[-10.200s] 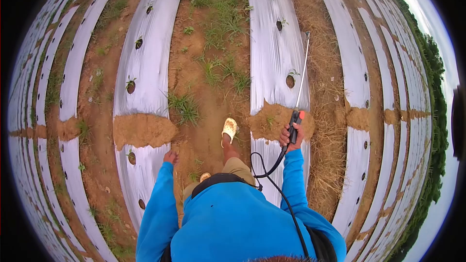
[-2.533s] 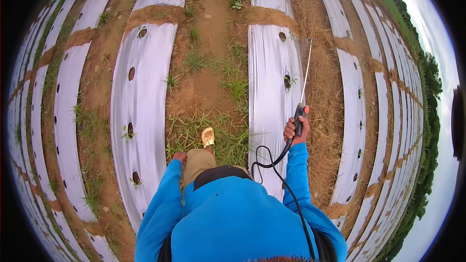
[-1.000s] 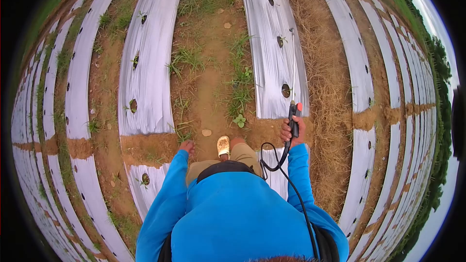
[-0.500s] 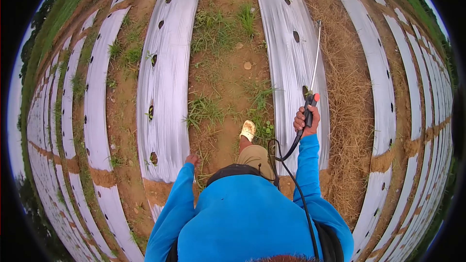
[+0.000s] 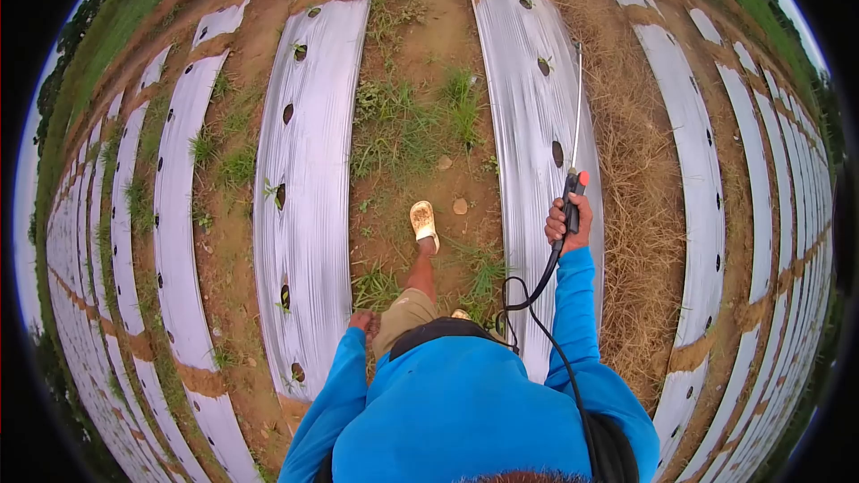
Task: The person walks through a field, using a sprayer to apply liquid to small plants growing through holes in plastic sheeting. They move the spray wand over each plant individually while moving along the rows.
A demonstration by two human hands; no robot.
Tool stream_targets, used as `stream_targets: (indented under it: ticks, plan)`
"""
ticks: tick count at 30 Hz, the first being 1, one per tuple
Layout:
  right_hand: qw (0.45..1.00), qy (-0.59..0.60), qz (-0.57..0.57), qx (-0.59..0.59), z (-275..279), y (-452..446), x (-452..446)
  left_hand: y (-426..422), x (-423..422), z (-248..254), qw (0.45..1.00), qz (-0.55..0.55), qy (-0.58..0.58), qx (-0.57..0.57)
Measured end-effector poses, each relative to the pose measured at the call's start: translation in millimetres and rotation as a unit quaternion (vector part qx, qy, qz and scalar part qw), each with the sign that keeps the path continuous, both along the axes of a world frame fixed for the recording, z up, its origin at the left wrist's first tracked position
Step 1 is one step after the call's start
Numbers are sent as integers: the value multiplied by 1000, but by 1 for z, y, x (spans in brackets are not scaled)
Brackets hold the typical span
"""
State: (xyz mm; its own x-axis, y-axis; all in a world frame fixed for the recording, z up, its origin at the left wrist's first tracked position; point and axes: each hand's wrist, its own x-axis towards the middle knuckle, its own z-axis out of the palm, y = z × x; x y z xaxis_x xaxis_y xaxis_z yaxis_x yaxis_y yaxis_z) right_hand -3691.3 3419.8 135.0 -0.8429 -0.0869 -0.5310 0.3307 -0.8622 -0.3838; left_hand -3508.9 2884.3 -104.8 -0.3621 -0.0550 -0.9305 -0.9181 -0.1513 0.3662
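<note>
Wrapped round the black handle of a spray wand is my right hand, above the right-hand plastic-covered bed. The wand's thin metal tube points forward and a red tip shows at the handle's top. From the handle a black hose loops down and runs over my right sleeve. My left hand hangs low beside my left thigh, near the edge of the left-hand plastic-covered bed; its fingers look curled, and nothing shows in them.
A soil path with grass tufts and a small stone lies between the two beds. My light-coloured clog is on this path. Dry straw covers the ground to the right. More holed plastic rows stretch out on both sides.
The beds, plants and stones have shifted down the view as I walk forward. My left foot now shows ahead. My right hand still holds the wand; my left hand has moved slightly down.
</note>
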Motion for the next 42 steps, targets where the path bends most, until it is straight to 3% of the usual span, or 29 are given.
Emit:
stream_targets:
  ticks: [4,8,10,12,15,17,19,23,27,28,29,31,33,36,38,42]
  plan:
    - [996,-68,-57,23,-7,-1,-103,21,-139,-25,999,-50,19,8]
    - [995,-80,-26,49,7,2,-184,24,-281,-113,981,-192,-6,22]
    - [997,-79,-13,23,23,9,-225,47,-372,-65,983,-163,72,-38]
    - [997,-75,-13,3,30,11,-269,56,-452,-32,980,-114,158,34]
    - [998,-67,-14,-4,28,16,-343,77,-571,27,980,-91,172,49]
    - [998,-59,-34,12,19,19,-397,85,-627,47,966,-123,227,-13]
    - [998,-54,-27,21,7,26,-454,77,-663,18,972,-92,216,-14]
    - [998,-37,-41,-42,-31,45,-572,53,-684,-23,988,-105,77,-77]
    - [997,-34,-22,-63,-39,64,-665,46,-670,-19,983,-120,-99,-94]
    - [997,-46,-24,-59,-37,65,-683,36,-666,-29,950,-271,13,-156]
    - [997,-52,-28,-56,-35,65,-706,28,-670,-45,876,-414,127,-213]
    - [996,-65,-25,-61,-27,66,-746,29,-694,-31,898,-330,224,-187]
    - [995,-75,-9,-57,-22,71,-788,43,-741,-9,917,-288,152,-231]
    - [996,-68,4,-49,-22,83,-858,59,-828,10,912,-286,199,-215]
    - [998,-46,12,-37,-19,91,-906,96,-904,62,989,-93,15,-115]
    - [1000,-9,11,-28,-17,108,-1013,120,-1026,40,992,-75,29,-95]
